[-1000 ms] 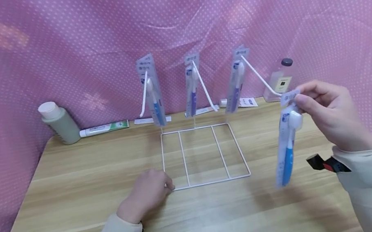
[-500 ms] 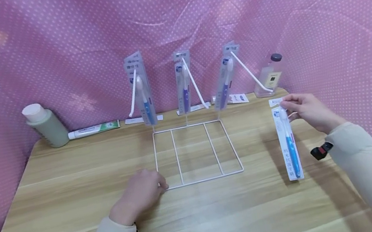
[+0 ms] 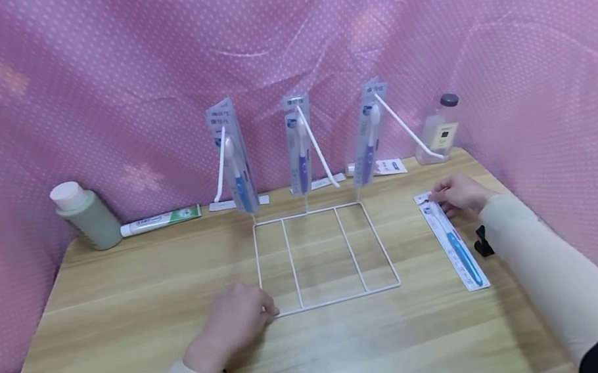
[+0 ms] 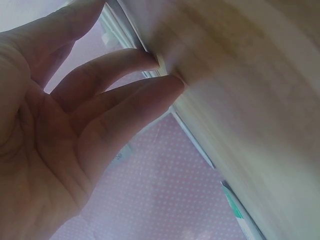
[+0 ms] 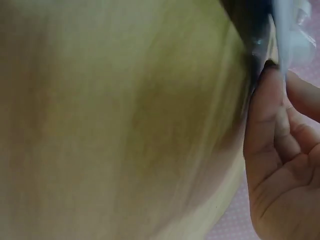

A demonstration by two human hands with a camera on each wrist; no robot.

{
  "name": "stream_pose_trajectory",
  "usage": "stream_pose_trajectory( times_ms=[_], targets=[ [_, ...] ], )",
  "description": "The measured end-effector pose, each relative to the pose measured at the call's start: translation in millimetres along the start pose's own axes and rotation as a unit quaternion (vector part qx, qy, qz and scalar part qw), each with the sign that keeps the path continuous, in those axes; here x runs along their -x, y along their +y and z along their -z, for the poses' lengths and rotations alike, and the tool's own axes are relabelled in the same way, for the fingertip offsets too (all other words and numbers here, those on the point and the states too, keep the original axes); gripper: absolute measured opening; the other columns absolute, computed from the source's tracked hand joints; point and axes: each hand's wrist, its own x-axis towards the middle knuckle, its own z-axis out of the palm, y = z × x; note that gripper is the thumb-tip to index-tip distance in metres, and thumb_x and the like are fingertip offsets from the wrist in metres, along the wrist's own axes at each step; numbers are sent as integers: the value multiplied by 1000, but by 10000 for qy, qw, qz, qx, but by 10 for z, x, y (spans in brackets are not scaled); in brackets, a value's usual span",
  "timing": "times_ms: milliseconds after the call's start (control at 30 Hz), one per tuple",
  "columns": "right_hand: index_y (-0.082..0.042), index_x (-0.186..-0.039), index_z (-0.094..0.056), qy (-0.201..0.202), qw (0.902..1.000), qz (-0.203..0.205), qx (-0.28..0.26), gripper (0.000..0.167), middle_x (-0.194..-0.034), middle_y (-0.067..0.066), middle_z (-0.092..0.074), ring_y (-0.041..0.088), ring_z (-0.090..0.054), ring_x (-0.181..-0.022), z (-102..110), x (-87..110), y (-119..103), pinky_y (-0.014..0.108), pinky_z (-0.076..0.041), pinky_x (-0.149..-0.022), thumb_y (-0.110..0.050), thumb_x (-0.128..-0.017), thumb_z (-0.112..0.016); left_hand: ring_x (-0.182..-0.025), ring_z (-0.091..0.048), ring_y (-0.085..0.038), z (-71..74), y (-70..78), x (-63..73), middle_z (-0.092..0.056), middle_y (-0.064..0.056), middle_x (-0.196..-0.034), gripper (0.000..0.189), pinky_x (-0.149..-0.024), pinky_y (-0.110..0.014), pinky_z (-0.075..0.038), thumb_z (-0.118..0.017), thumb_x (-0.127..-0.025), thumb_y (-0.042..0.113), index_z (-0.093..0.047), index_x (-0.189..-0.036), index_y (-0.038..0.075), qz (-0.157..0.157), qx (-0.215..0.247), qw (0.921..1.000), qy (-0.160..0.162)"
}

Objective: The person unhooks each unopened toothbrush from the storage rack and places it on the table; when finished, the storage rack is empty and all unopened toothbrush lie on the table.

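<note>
My right hand [image 3: 459, 193] pinches the top end of a packaged toothbrush [image 3: 457, 248] with a blue handle, low over the right side of the table. In the right wrist view, the pack's edge [image 5: 281, 40] runs between thumb and finger. At the front left corner of a white wire display rack [image 3: 331, 302], my left hand [image 3: 235, 318] grips the base wire. Packaged toothbrushes hang on the rack's hooks: blue-handled ones [image 3: 237, 171] at left, a purple one [image 3: 301, 153] in the middle and purple ones [image 3: 368, 141] at right.
Along the back edge lie a green-and-white toothpaste tube [image 3: 161, 221] and a white tube [image 3: 390, 166]. A green bottle [image 3: 88, 217] leans at back left; a clear bottle with a black cap [image 3: 439, 132] stands at back right. A pink dotted cloth [image 3: 135, 75] surrounds the wooden table [image 3: 119, 325].
My right hand has moved away from the right hook, lowering the packaged toothbrush toward the table, where it now lies slanted. The left hand keeps its place on the rack corner.
</note>
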Motion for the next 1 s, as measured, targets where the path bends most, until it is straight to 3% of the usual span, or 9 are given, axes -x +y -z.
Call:
stream_pose_trajectory(
  times_ms=[233,500,633,733,867,933,1000],
  targets=[
    [3,-109,-65,367,9979,-411,351,20,-80,1,-61,12,-60,-71,-17,74,-20,25,-57,-63,-16,-107,-62,-85,-76,-22,-12,32,8,-81,3,-89,6,-81,-45,-61,-86,-86,12,-85,-84,18,176,114,9997,-150],
    [1,-107,-60,533,9966,-515,347,20,-77,3,-61,13,-58,-66,-26,26,4,27,-55,-60,-17,-104,-67,-82,-76,-21,-19,-7,-2,-81,3,-87,7,-77,-44,-62,-86,-86,13,-85,-82,19,-53,18,10000,5],
    [4,-116,-59,598,9974,-94,397,31,-85,5,-67,14,-65,-72,52,40,-86,30,-60,-67,-25,-109,-61,-83,-76,-21,-34,-17,-2,-81,3,-88,6,-79,-45,-62,-86,-86,15,-85,-82,19,-97,-19,9999,37],
    [7,-128,-58,975,9940,499,82,39,-96,3,-70,15,-68,-83,157,134,-383,30,-63,-76,-29,-111,-55,-83,-76,-21,-38,-15,-5,-81,3,-88,5,-79,-45,-62,-86,-86,15,-85,-82,18,-72,-14,10000,26],
    [-3,-131,-63,1571,9751,1335,-822,39,-99,-8,-72,10,-68,-89,269,335,-976,24,-60,-80,-35,-109,-61,-85,-76,-21,-15,4,-7,-81,2,-89,6,-82,-45,-61,-85,-87,12,-85,-83,18,144,132,9998,-105],
    [-6,-126,-67,1642,9565,1783,-1625,36,-100,-9,-74,9,-69,-88,294,412,-1253,23,-60,-82,-35,-106,-65,-86,-75,-21,0,11,-5,-81,2,-90,8,-83,-46,-61,-84,-87,10,-85,-84,17,244,211,9994,-157],
    [-7,-120,-70,1541,9302,2232,-2472,30,-101,-5,-76,11,-72,-88,291,454,-1490,22,-61,-82,-32,-103,-70,-86,-75,-21,14,14,3,-81,2,-90,9,-84,-46,-61,-84,-87,9,-85,-84,17,276,223,9992,-164]
  ],
)
